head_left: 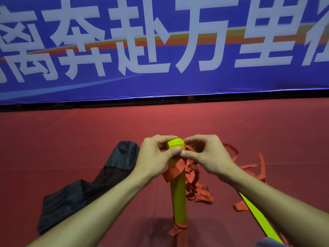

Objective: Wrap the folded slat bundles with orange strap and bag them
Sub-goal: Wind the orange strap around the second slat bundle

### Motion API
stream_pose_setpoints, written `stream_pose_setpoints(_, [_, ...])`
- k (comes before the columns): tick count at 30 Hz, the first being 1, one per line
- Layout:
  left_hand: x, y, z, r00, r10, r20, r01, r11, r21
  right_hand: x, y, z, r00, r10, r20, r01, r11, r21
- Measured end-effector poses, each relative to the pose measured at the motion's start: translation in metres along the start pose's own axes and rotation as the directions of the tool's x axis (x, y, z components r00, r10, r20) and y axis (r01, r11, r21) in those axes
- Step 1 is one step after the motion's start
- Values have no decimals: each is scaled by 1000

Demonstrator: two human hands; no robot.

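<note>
Mesh bag (85,189), black and limp, lies on the red carpet (71,139) toward its near left edge, mouth not yet in use. Left hand (154,155) curls round the top of the yellow-green slat bundle (178,193), likely steadying it upright mid-carpet. Right hand (206,154) pinches the orange strap (175,171) there, thumbs touching, probably tightening a turn. Another band circles the bundle's foot. Loose strap tails (199,191) pile just right, liable to snag. A spare slat (258,216) lies near the right corner.
</note>
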State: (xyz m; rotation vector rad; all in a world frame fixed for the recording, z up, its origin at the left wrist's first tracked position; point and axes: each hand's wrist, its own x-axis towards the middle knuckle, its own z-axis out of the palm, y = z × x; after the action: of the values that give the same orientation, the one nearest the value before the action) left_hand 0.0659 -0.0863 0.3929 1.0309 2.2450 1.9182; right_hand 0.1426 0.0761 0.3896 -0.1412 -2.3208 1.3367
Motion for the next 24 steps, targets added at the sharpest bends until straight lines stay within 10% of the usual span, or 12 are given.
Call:
stream_pose_setpoints(12, [-8, -8, -6, 998, 11, 62, -13, 999, 43, -8, -3, -17, 966, 57, 250, -54, 998, -17])
stream_pose_setpoints(24, [-9, -10, -8, 995, 18, 97, -21, 999, 25, -6, 3, -19, 994, -62, 87, 83, 964, -252])
